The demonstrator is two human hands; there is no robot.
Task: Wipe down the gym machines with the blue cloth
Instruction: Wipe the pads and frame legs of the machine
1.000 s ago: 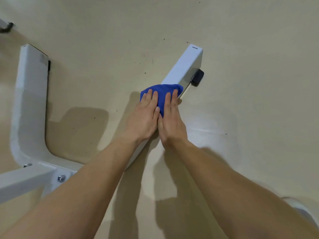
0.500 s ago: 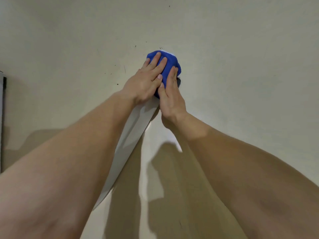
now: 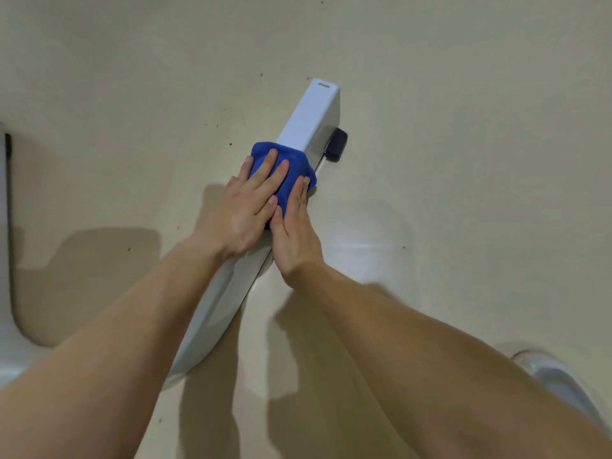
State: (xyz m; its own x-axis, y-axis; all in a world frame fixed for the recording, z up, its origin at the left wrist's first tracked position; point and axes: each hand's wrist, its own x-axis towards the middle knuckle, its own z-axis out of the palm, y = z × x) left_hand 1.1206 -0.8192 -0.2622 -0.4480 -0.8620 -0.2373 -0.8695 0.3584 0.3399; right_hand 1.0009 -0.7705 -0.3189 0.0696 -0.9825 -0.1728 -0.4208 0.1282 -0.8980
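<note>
A white square steel base leg (image 3: 313, 117) of a gym machine lies on the beige floor, running from lower left to upper right. A folded blue cloth (image 3: 291, 167) is draped over it, a short way back from its capped end. My left hand (image 3: 246, 210) presses flat on top of the cloth with its fingers spread. My right hand (image 3: 293, 230) lies against the cloth's right side, fingers straight along the leg. Both forearms reach in from the bottom edge.
A black rubber foot (image 3: 337, 144) sticks out from the leg's right side near its end. Another white frame member (image 3: 5, 260) curves along the left edge. A white shoe (image 3: 556, 379) shows at the lower right. Beige floor (image 3: 463, 127) surrounds the leg.
The cloth and both hands have slid back down the leg from its far end, which is uncovered again. The view has dropped lower, bringing the left frame member and the shoe into sight.
</note>
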